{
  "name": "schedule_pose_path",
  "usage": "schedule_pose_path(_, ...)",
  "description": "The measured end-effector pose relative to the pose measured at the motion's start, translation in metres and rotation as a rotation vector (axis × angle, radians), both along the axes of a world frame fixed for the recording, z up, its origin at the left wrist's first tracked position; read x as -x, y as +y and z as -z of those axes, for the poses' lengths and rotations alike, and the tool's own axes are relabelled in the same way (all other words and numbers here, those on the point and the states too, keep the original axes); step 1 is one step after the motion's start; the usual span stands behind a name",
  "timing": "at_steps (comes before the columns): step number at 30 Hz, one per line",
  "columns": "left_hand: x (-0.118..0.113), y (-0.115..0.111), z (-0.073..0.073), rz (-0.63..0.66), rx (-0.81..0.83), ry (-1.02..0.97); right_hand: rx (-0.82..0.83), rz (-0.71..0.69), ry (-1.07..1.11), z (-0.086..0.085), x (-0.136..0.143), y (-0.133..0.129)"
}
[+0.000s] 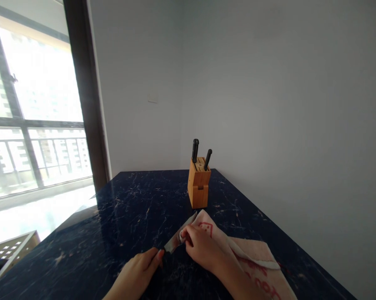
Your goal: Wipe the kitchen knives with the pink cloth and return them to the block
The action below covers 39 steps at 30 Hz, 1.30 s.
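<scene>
My left hand [140, 270] is closed round the handle of a knife [173, 243], whose blade slants up and to the right over the dark table. My right hand [202, 246] pinches a fold of a pale pink cloth [253, 251] with red markings against the blade, around its middle. The blade's tip shows beyond my right fingers. The rest of the cloth lies spread on the table, partly under my right forearm. Most of the knife handle is hidden inside my left hand.
A wooden knife block [199, 189] with black-handled knives stands past the blade tip. The dark blue marbled table [138, 208] meets a plain wall on the right. At the lower left is a perforated chair or stand [14, 254], near a bright window.
</scene>
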<state>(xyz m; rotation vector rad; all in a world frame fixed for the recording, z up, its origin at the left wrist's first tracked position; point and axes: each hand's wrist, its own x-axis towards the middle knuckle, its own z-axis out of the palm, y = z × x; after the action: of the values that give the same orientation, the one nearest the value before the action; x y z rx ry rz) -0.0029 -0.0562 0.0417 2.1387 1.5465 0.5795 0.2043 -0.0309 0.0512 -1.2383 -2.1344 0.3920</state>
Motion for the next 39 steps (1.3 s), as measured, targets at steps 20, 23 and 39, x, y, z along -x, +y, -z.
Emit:
schedule_pose_path(20,0.0,-0.002,-0.002,0.033,-0.026,0.075,-0.013,-0.052,0.121,0.0,0.029,-0.021)
schedule_pose_path(23,-0.001,-0.002,-0.002,0.041,-0.037,0.089,-0.017,-0.041,0.13,0.0,0.031,-0.023)
schedule_pose_path(39,-0.001,-0.003,-0.002,0.049,-0.055,0.097,-0.017,-0.077,0.184,0.002,0.035,-0.023)
